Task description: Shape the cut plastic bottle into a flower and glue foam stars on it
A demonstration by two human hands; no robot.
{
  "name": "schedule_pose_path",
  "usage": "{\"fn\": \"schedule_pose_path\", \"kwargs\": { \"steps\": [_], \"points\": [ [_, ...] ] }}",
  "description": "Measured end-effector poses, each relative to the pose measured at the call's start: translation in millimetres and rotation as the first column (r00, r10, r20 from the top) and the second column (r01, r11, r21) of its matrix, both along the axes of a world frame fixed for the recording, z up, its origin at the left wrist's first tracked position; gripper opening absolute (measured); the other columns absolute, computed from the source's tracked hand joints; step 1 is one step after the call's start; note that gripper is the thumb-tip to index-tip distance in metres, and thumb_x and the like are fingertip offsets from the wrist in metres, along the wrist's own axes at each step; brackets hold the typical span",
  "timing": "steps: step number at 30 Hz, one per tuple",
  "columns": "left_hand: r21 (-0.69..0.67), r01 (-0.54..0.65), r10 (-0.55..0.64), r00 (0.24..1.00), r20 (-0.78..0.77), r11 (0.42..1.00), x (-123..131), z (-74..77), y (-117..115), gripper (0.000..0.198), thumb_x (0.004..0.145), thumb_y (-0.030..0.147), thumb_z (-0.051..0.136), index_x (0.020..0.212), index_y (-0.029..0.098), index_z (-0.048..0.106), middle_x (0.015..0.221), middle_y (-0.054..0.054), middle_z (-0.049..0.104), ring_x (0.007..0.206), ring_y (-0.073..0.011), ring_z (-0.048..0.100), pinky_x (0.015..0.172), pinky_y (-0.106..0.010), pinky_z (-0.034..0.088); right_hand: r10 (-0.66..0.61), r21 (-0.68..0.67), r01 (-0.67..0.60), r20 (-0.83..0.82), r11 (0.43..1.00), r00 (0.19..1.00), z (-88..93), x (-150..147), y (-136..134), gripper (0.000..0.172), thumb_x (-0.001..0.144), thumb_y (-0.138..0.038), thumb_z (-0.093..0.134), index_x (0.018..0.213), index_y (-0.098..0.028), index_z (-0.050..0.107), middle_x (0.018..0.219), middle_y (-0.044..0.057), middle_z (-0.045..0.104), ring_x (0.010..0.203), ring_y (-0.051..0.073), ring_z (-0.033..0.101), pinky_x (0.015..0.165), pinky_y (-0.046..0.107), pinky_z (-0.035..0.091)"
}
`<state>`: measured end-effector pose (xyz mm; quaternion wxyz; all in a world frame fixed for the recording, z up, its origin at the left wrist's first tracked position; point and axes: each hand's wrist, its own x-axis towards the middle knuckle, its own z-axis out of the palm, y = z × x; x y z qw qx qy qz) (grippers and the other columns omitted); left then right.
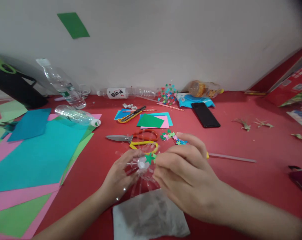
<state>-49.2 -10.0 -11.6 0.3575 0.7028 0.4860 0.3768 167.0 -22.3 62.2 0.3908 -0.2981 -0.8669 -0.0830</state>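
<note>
My left hand [118,175] is closed around a clear plastic bottle piece [142,164] cut into thin strips that splay outward. Its whitish centre faces up. Between the fingertips of my right hand [188,175] is a green paper star [149,158], with a lighter green edge beside it, right at the centre of the plastic piece. Whether star and plastic touch cannot be made out. Just beyond lie scissors [130,138] with one red and one yellow handle. A small pile of paper stars [169,135] is partly hidden by my right fingers. Beneath the hands is a greyish cloth [151,216].
Coloured paper sheets [40,156] cover the left side, with plastic bottles [77,115] behind. A yellow cutter [131,115], cut paper cards [151,120] and a black phone [206,115] lie farther back. To the right are a thin translucent stick [232,157] and a red box [291,80].
</note>
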Motion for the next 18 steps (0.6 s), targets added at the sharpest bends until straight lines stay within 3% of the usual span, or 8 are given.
{"fn": "schedule_pose_path", "kwargs": {
  "steps": [4, 7, 11, 18],
  "points": [
    [-0.087, -0.118, 0.125, 0.989, 0.082, 0.989, 1.5, -2.1, -3.1, 0.03, 0.077, 0.038, 0.071, 0.105, 0.026, 0.07, 0.113, -0.006, 0.07, 0.105, -0.025, 0.066, 0.093, -0.04, 0.053, 0.012, -0.08, -0.011, 0.017, 0.997, 1.0, 9.7, 0.8, 0.9, 0.009, 0.084, -0.012, 0.063, 0.078, -0.019, 0.064, 0.096, 0.0, 0.066, 0.094, 0.015, 0.05, 0.112, 0.042, 0.034],
    [-0.158, -0.128, 0.148, 0.981, 0.123, 0.979, 0.3, -3.7, -5.8, 0.035, 0.075, 0.04, 0.073, 0.107, 0.026, 0.069, 0.116, -0.007, 0.069, 0.109, -0.0268, 0.065, 0.093, -0.04, 0.054, 0.017, -0.088, -0.018, -0.016, 0.996, 1.0, 11.9, 2.7, 1.2, 0.003, 0.084, -0.015, 0.066, 0.086, -0.018, 0.065, 0.095, 0.001, 0.065, 0.093, 0.016, 0.05, 0.109, 0.042, 0.034],
    [-0.233, -0.108, 0.148, 0.976, 0.16, 0.966, -1.7, -5.0, -5.9, 0.038, 0.074, 0.038, 0.074, 0.11, 0.026, 0.067, 0.121, -0.007, 0.068, 0.11, -0.0269, 0.065, 0.091, -0.038, 0.056, 0.032, -0.084, -0.034, -0.024, 0.996, 0.999, 11.4, 5.2, 2.4, 0.009, 0.082, -0.016, 0.068, 0.09, -0.018, 0.065, 0.095, 0.0, 0.065, 0.092, 0.016, 0.051, 0.108, 0.043, 0.035],
    [-0.211, -0.142, 0.174, 0.975, 0.138, 0.967, 1.1, 3.0, -4.5, 0.037, 0.072, 0.037, 0.074, 0.105, 0.023, 0.067, 0.115, -0.007, 0.071, 0.108, -0.0255, 0.066, 0.093, -0.038, 0.055, 0.037, -0.06, -0.041, -0.068, 0.997, 0.997, 11.4, 6.8, 3.3, 0.008, 0.082, -0.015, 0.067, 0.089, -0.019, 0.064, 0.091, -0.001, 0.065, 0.088, 0.015, 0.053, 0.106, 0.044, 0.037]
  ]
}}
